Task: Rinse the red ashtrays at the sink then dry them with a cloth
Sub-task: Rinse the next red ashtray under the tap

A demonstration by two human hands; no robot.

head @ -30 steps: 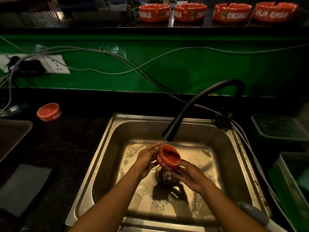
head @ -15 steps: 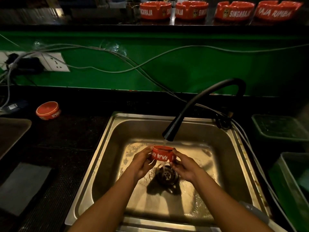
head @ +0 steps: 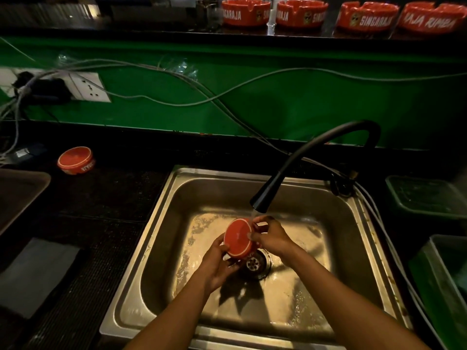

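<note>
the ashtray (head: 238, 237) sits between both hands over the sink (head: 161, 218), under the tap (head: 313, 157). another ashtray (head: 75, 160) lies on the counter left; four ashtrays (head: 307, 13) line the shelf behind.

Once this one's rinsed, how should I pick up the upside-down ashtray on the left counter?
Come from above and pinch the upside-down ashtray across its round side wall. Its flat base faces up and offers no edge, and the rim lies on the counter, so fingers can't hook under. Nothing crowds it.
</note>
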